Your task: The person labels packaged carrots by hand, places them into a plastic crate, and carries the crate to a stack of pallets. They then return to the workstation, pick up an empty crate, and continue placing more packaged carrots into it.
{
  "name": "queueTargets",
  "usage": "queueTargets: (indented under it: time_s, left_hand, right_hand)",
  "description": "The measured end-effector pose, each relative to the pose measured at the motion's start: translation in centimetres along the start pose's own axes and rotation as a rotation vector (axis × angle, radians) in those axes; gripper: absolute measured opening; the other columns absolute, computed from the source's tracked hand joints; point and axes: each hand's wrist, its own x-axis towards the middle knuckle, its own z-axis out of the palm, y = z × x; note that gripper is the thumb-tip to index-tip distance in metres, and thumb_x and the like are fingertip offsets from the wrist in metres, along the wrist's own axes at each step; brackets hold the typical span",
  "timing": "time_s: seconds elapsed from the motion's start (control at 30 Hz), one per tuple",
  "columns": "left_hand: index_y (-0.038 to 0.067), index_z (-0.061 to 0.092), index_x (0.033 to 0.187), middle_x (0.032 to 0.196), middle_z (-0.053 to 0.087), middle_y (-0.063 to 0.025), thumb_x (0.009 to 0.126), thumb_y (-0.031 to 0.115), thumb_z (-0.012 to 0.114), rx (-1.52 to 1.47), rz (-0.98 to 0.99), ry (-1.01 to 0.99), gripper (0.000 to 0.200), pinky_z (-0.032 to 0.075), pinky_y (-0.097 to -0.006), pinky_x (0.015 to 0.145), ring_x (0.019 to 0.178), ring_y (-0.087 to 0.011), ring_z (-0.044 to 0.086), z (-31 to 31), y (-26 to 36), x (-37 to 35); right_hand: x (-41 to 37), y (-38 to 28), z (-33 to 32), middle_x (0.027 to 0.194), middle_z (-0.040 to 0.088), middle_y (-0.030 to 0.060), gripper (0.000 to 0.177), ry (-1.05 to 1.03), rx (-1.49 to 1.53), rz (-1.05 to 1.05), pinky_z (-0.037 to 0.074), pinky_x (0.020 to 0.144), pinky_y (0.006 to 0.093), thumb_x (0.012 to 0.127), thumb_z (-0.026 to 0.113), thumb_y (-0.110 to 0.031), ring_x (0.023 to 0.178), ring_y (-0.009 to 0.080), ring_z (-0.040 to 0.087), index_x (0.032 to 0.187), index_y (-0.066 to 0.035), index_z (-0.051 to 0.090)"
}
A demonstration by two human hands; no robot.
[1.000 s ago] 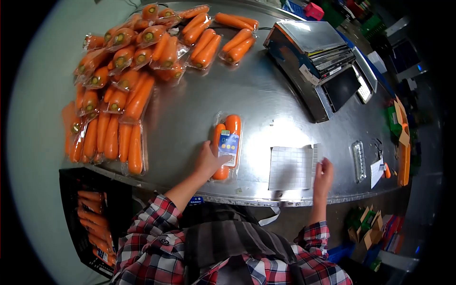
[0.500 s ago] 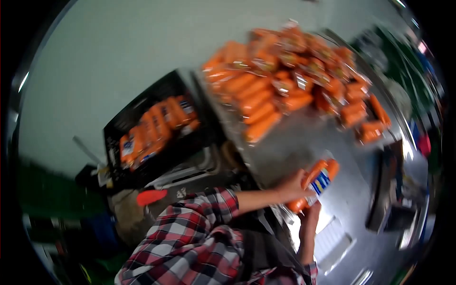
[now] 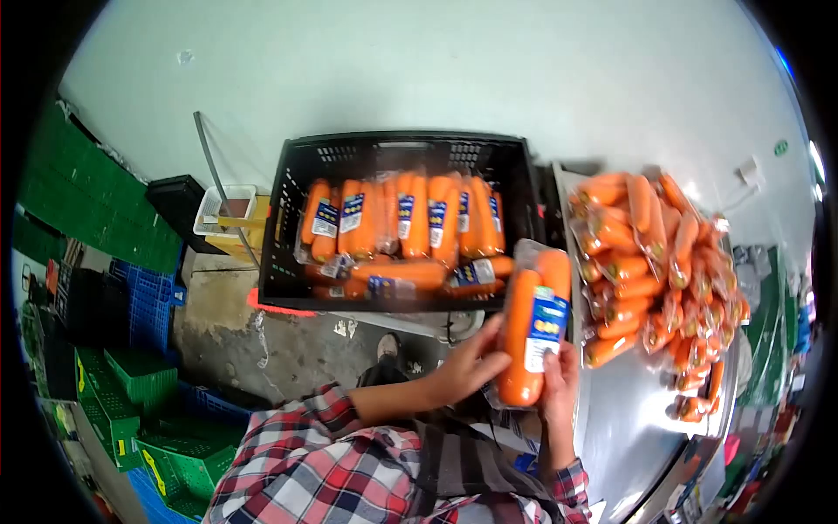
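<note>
A clear plastic pack of carrots point(image 3: 521, 358) with a blue and white label is held upright before my body. My left hand point(image 3: 474, 363) grips its left side near the lower end, fingers partly behind it. On the lower right side, my right hand point(image 3: 559, 381) is closed round the pack, thumb over the label's edge. Just beyond stands a black crate point(image 3: 403, 138) with several labelled carrot packs point(image 3: 407, 216), most of them standing in a row and others lying across the front.
Many bagged carrots point(image 3: 635, 288) are heaped on the metal table point(image 3: 611, 419) at the right. Green crates point(image 3: 170, 454) and a blue crate point(image 3: 140, 301) are on the left. A white basket point(image 3: 229, 208) and a leaning rod point(image 3: 212, 162) stand left of the black crate.
The view has swung from the metal table toward the black crate. Both hands, still on the carrot pack, have moved from over the table to the crate's near right corner.
</note>
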Motion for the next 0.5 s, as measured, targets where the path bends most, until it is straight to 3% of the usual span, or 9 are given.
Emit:
queueTargets:
  time_s: [0.03,0.1,0.17,0.23,0.3,0.33,0.37,0.43,0.5]
  left_hand:
    - [-0.001,0.030,0.135,0.112,0.054,-0.0107,0.091,0.016,0.052,-0.023,-0.071,0.105,0.052,0.040,-0.0286,0.090,0.100,-0.0160,0.052,-3.5,-0.7,-0.3]
    - [-0.001,0.039,0.130,0.098,0.059,-0.0068,0.093,0.014,0.049,0.228,-0.032,0.318,0.041,0.043,-0.0251,0.081,0.088,-0.0118,0.054,-10.3,-1.0,-1.8]
    - [0.000,0.044,0.125,0.095,0.059,-0.0054,0.094,0.013,0.048,0.082,-0.071,0.478,0.035,0.044,-0.0232,0.078,0.087,-0.0110,0.055,-15.5,-0.1,-3.8]
    - [0.000,0.047,0.121,0.095,0.060,-0.0048,0.093,0.011,0.049,0.254,-0.144,0.624,0.031,0.044,-0.0238,0.078,0.087,-0.0109,0.055,-19.3,2.4,-5.6]
    - [-0.001,0.050,0.118,0.097,0.060,-0.0059,0.091,0.008,0.051,0.359,-0.081,0.782,0.029,0.044,-0.0251,0.081,0.090,-0.0119,0.055,-22.6,3.7,-7.0]
    - [-0.001,0.050,0.118,0.099,0.059,-0.0071,0.090,0.007,0.051,0.477,-0.052,0.864,0.028,0.044,-0.0260,0.082,0.091,-0.0128,0.055,-24.4,3.9,-7.8]
    - [-0.001,0.051,0.117,0.101,0.059,-0.0084,0.090,0.006,0.052,0.599,-0.022,0.938,0.028,0.044,-0.0268,0.083,0.093,-0.0137,0.055,-26.1,4.0,-8.3]
    - [-0.001,0.050,0.118,0.106,0.056,-0.0126,0.088,0.004,0.053,0.875,0.092,1.037,0.030,0.044,-0.0291,0.085,0.096,-0.0188,0.055,-28.5,4.9,-8.2]
    - [-0.002,0.049,0.119,0.109,0.055,-0.0161,0.087,0.005,0.055,1.015,0.072,1.137,0.033,0.043,-0.0342,0.087,0.097,-0.0269,0.055,-30.8,4.8,-7.2]
  right_hand:
    - [2.3,1.1,2.3,0.099,0.058,0.0078,0.027,-0.074,-0.081,0.011,0.044,0.082,0.0271,0.087,0.060,-0.014,0.091,0.0117,0.054,0.107,-0.002,0.045]
    - [6.9,3.6,8.0,0.097,0.058,0.0067,0.023,-0.182,-0.189,-0.002,0.045,0.081,0.0267,0.089,0.057,-0.013,0.087,0.0120,0.055,0.106,-0.001,0.047]
    - [11.9,8.0,12.3,0.094,0.059,0.0068,0.026,-0.276,-0.256,0.012,0.047,0.078,0.0273,0.087,0.060,-0.012,0.085,0.0133,0.056,0.105,0.001,0.046]
    - [16.3,12.8,15.7,0.091,0.059,0.0066,0.028,-0.295,-0.457,-0.040,0.047,0.074,0.0264,0.086,0.063,-0.014,0.081,0.0130,0.056,0.102,0.002,0.048]
    - [18.3,13.7,18.8,0.085,0.061,0.0137,0.039,-0.302,-0.623,-0.064,0.047,0.072,0.0326,0.082,0.066,-0.027,0.080,0.0214,0.060,0.101,0.003,0.051]
    - [18.9,13.1,19.5,0.085,0.061,0.0155,0.039,-0.312,-0.861,0.026,0.047,0.072,0.0346,0.083,0.064,-0.032,0.079,0.0282,0.060,0.102,0.001,0.054]
    - [19.5,12.6,19.4,0.087,0.061,0.0166,0.036,-0.372,-0.869,0.077,0.048,0.072,0.0357,0.083,0.062,-0.031,0.077,0.0315,0.059,0.102,0.000,0.056]
    - [19.0,8.3,18.9,0.096,0.061,0.0170,0.033,-0.221,-0.851,-0.156,0.047,0.076,0.0369,0.083,0.061,-0.027,0.085,0.0324,0.058,0.101,0.001,0.058]
    - [22.4,7.0,13.2,0.104,0.059,0.0173,0.034,-0.070,-1.063,-0.697,0.047,0.078,0.0320,0.083,0.060,-0.017,0.091,0.0237,0.057,0.111,0.002,0.054]
